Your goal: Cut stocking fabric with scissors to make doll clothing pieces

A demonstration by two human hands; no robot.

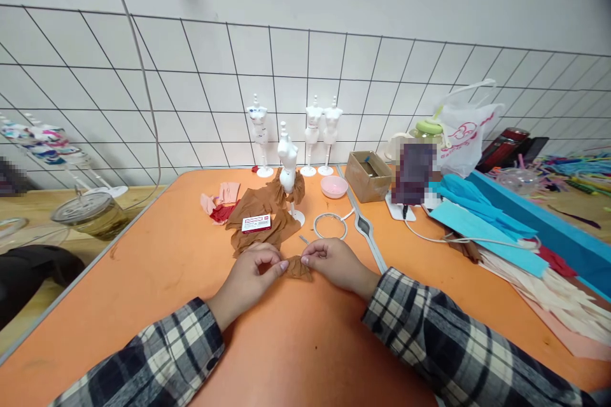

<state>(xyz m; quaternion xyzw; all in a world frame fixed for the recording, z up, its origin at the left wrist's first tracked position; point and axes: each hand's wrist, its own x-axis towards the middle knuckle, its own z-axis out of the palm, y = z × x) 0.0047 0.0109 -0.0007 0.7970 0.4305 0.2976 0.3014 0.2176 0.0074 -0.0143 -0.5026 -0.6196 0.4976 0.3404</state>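
Observation:
My left hand (251, 276) and my right hand (334, 262) meet over the orange table (157, 280), both pinching a small brown piece of fabric (298, 268) between their fingertips. Just beyond lies a larger heap of brown fabric (260, 213) with a small red and white card (256, 223) on it. A white doll mannequin (287, 162) stands in that heap, partly wrapped in the brown cloth. A thin needle-like pin (304, 240) lies on the table right above my hands.
Three more white mannequins (312, 133) stand by the tiled wall. A white ring (330, 226), pink bowl (334, 186), cardboard box (368, 175), phone on a stand (413, 175), blue and cream paper sheets (482, 219) sit right. A glass jar (90, 215) is left.

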